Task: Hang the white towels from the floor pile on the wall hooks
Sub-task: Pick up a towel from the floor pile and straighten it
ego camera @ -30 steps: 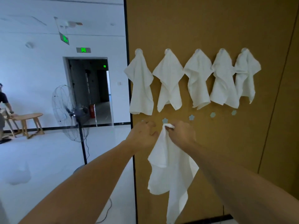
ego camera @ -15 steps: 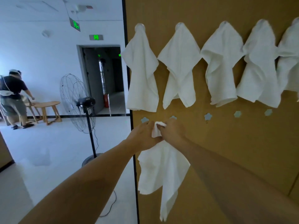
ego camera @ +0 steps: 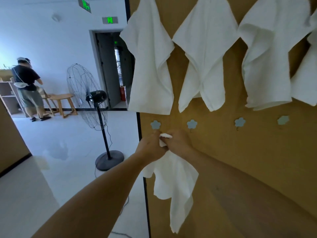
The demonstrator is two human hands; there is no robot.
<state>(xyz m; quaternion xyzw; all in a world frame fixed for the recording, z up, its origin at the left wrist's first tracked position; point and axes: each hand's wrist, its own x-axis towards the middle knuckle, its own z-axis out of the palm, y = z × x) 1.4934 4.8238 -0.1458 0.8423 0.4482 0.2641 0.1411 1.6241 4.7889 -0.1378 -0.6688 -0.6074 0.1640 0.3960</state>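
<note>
White towels (ego camera: 151, 66) hang on a tan cork-speckled board (ego camera: 240, 160) with pale blue flower-shaped hooks (ego camera: 192, 124).

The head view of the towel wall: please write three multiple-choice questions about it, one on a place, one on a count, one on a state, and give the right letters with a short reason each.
1. Where are both hands with the held towel?
A. just under the leftmost flower hook
B. at the standing fan
C. on the floor

2. How many flower hooks show in the lower row?
A. two
B. four
C. seven

3. What is the state of the held towel?
A. spread flat on the brown wall panel
B. bunched at its top between both hands, the rest hanging down
C. hanging alone from a hook

Answers:
1 A: the left hand and right hand meet directly below that hook.
2 B: four blue flower shapes sit in a line under the hung towels.
3 B: both hands pinch its top, and the cloth drapes below them.
</note>
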